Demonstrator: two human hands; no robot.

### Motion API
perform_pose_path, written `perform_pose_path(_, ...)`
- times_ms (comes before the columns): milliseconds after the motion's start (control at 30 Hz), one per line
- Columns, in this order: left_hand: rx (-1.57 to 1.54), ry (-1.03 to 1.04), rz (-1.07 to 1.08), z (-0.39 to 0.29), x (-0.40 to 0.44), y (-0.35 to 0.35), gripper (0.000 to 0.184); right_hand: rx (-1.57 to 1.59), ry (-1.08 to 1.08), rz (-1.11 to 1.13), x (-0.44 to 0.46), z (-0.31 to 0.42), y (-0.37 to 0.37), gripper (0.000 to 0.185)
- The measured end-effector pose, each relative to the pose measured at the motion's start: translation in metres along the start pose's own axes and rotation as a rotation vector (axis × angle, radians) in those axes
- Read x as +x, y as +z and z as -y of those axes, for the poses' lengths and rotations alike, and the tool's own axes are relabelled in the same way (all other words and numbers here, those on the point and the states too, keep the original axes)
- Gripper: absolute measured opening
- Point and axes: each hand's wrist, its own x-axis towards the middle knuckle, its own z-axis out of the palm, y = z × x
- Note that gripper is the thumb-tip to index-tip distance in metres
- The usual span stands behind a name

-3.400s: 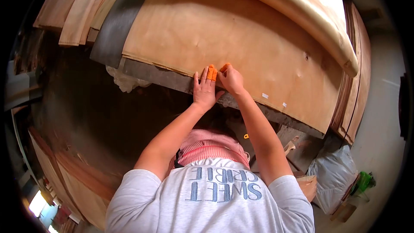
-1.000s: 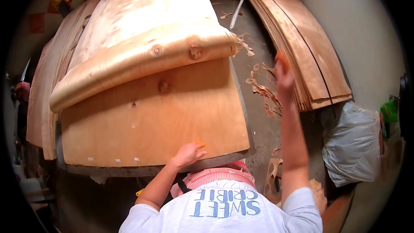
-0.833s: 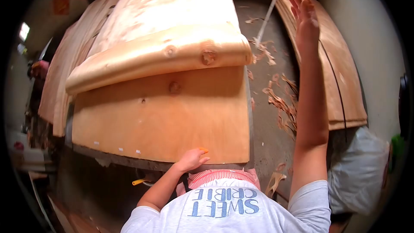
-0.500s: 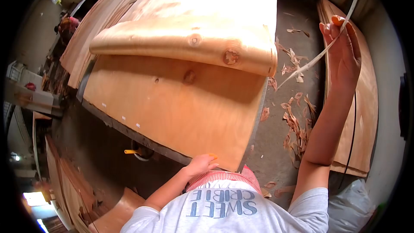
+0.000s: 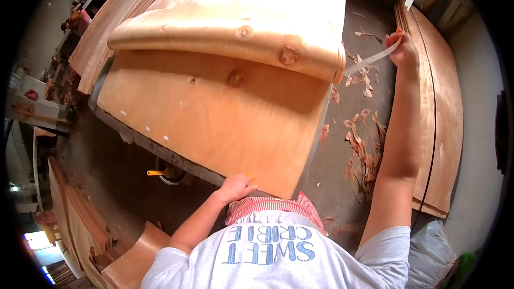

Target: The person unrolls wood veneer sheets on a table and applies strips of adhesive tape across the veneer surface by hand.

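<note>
My right hand (image 5: 402, 49), raised over the floor right of the table, is closed on a white perforated strip of tape (image 5: 381, 54). One length of the strip slants down left toward the veneer edge; another part rises above the hand to the top of the view. An orange cover shows on a fingertip. My left hand (image 5: 236, 187) lies on the near edge of a flat veneer sheet (image 5: 214, 112), fingers stretched onto it, an orange cover on one fingertip. Across the sheet, another veneer layer is folded back in a roll (image 5: 225, 35). Small white tape pieces (image 5: 148, 128) mark the left edge.
Veneer stacks stand at the right wall (image 5: 441, 123) and lower left. A yellow-handled tool (image 5: 158, 173) sits at a round container below the table edge. Curled veneer scraps (image 5: 361, 147) litter the floor. A plastic bag (image 5: 431, 251) is at lower right. Another person (image 5: 79, 20) is far left.
My right hand has moved left and slightly down with the tape, which now bends sharply at it. My left hand stays on the sheet edge. The whole view has shifted slightly.
</note>
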Motion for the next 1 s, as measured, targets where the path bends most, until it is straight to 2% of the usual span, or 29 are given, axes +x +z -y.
perform_pose_path(33, -0.01, -0.02, 0.005, 0.002, -0.003, -0.003, 0.039, -0.013, -0.005, -0.192, -0.005, -0.014, -0.012, 0.016)
perform_pose_path(67, -0.007, -0.039, 0.029, 0.0, -0.006, -0.009, 0.038, -0.023, -0.006, -0.213, -0.006, -0.026, -0.045, 0.012)
perform_pose_path(133, -0.034, -0.03, 0.037, 0.009, -0.012, -0.011, 0.037, 0.102, 0.056, 0.024, -0.021, -0.042, -0.116, 0.014)
perform_pose_path(200, -0.016, -0.008, -0.037, 0.028, -0.019, 0.001, 0.036, -0.014, 0.004, -0.071, -0.084, -0.048, -0.098, 0.017)
perform_pose_path(233, -0.018, 0.002, -0.053, 0.035, -0.021, 0.003, 0.035, -0.139, -0.1, -0.06, -0.107, -0.051, -0.101, 0.018)
perform_pose_path(267, -0.022, -0.059, 0.035, 0.033, -0.023, -0.007, 0.038, -0.264, -0.204, -0.048, -0.131, -0.052, -0.106, 0.019)
perform_pose_path(333, -0.073, -0.019, -0.101, 0.049, -0.026, 0.005, 0.04, -0.315, -0.289, 0.084, -0.178, -0.052, -0.117, 0.018)
perform_pose_path(433, 0.113, -0.061, -0.3, 0.064, -0.026, 0.024, 0.048, -0.345, -0.262, -0.021, -0.248, -0.049, -0.099, 0.016)
perform_pose_path(533, 0.324, -0.051, -0.369, 0.072, -0.03, 0.043, 0.065, -0.323, -0.217, 0.121, -0.29, -0.044, -0.113, 0.015)
perform_pose_path(633, 0.29, -0.098, -0.292, 0.073, -0.033, 0.048, 0.073, -0.339, 0.029, 0.279, -0.322, -0.06, -0.101, 0.013)
perform_pose_path(667, 0.266, -0.096, -0.315, 0.074, -0.034, 0.049, 0.072, -0.648, 0.048, -0.001, -0.338, -0.08, -0.069, 0.01)
perform_pose_path(700, 0.241, -0.095, -0.338, 0.075, -0.035, 0.05, 0.072, -0.81, 0.216, 0.037, -0.343, -0.094, -0.05, 0.01)
perform_pose_path(733, 0.217, -0.094, -0.363, 0.076, -0.035, 0.051, 0.072, -0.887, 0.308, 0.249, -0.344, -0.111, -0.037, 0.011)
perform_pose_path(767, 0.21, -0.09, -0.375, 0.077, -0.036, 0.052, 0.071, -0.928, 0.452, 0.365, -0.347, -0.132, -0.028, 0.013)
perform_pose_path(833, 0.196, -0.081, -0.4, 0.078, -0.039, 0.051, 0.069, -0.905, 0.683, 0.428, -0.36, -0.18, -0.007, 0.018)
perform_pose_path(933, 0.13, -0.069, -0.44, 0.07, -0.045, 0.04, 0.058, -0.918, 0.782, 0.701, -0.373, -0.238, 0.004, 0.029)
perform_pose_path(1000, -0.249, -0.06, -0.329, 0.051, -0.052, 0.021, 0.048, -0.967, 0.79, 0.817, -0.38, -0.259, 0.025, 0.039)
